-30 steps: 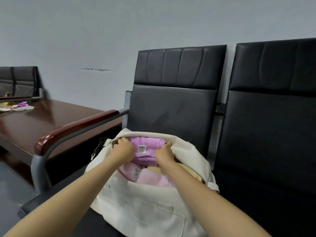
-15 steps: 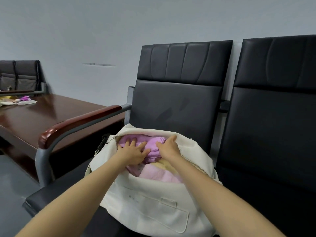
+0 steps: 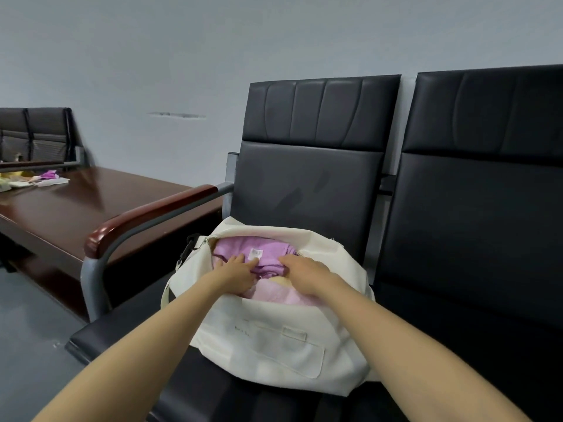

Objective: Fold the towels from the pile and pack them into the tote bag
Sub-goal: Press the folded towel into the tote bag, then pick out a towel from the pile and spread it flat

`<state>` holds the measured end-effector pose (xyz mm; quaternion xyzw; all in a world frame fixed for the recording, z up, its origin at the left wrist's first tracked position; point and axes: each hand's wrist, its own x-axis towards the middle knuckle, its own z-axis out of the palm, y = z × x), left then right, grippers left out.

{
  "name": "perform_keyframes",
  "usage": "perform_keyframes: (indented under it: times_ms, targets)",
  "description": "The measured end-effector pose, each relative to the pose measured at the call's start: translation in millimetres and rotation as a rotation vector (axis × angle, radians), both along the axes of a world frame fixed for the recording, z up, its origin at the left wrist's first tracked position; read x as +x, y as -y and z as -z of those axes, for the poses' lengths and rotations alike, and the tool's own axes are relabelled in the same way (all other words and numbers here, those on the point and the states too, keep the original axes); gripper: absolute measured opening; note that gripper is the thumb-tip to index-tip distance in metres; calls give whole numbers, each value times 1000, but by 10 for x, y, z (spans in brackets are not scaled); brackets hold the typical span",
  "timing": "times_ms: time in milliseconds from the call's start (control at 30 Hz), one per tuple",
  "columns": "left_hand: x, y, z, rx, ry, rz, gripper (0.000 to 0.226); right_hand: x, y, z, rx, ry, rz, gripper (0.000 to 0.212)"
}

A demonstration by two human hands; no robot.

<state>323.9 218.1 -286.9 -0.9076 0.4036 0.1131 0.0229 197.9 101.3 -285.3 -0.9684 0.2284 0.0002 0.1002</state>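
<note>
At your far left the towel pile [image 3: 36, 179] lies on the brown bench [image 3: 91, 205]. The frame edge cuts it off and it is too small to count; you can only make out purple, white and yellowish cloth. Next comes a wooden armrest [image 3: 146, 214], between the bench and the cream tote bag [image 3: 274, 345]. The bag sits on the seat of a black chair [image 3: 304, 184] with its mouth agape. Your left hand [image 3: 236, 271] lies on the folded purple towel [image 3: 240, 246] at the top of the bag, fingers [image 3: 250, 264] straight and pressing it. The forefinger is beside a small white label [image 3: 255, 254] whose print is unreadable. Below show a pale pink towel [image 3: 274, 295] and a sliver of yellow towel [image 3: 281, 280], mostly hidden by your hands. Your right hand [image 3: 304, 272] rests on the purple towel's right end. Its fingertips are tucked out of sight, so you cannot tell whether it grips or only presses. The second black chair [image 3: 472, 208] is cut off at the right.
</note>
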Motion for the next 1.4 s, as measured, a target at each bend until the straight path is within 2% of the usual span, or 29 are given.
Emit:
perform_keyframes:
  times_ms: [67, 167, 267, 367, 433, 667, 833, 1000, 1167, 1300, 1400]
  targets:
    - [-183, -54, -165, -130, -164, -57, 43, -165, -10, -68, 10, -33, -15, 52]
    - [-516, -86, -370, -205, -148, 12, 41, -571, -4, -195, 24, -3, 44, 65]
    - [-947, -63, -412, -204, -162, 125, 47, -1176, 48, -305, 51, 21, 144, 55]
    - [-1513, 73, -439, -26, -197, 265, 53, -1921, 153, -397, 67, 85, 254, 45]
    - [-1900, 219, -463, 2, -177, 364, 56, -2477, 235, -456, 27, 99, 335, 42]
    - [-3293, 921, -378, -175, -311, 577, 60, -4413, 495, -324, 25, 264, 715, 37]
    - [-4309, 1309, -239, -295, -440, 698, 55, -5461, 509, -37, 32, 390, 930, 33]
    - [-5052, 1477, -56, -333, -520, 790, 47, -5985, 517, 242, 39, 433, 1038, 35]
    - [-5460, 1656, 204, -331, -518, 835, 48, -6244, 556, 610, 107, 443, 1134, 46]
    - [-5620, 1840, 505, -336, -473, 796, 53, -6325, 647, 843, 46, 461, 1204, 49]
    - [-5703, 1915, 754, -358, -466, 726, 46, -6313, 714, 941, -18, 371, 1206, 53]
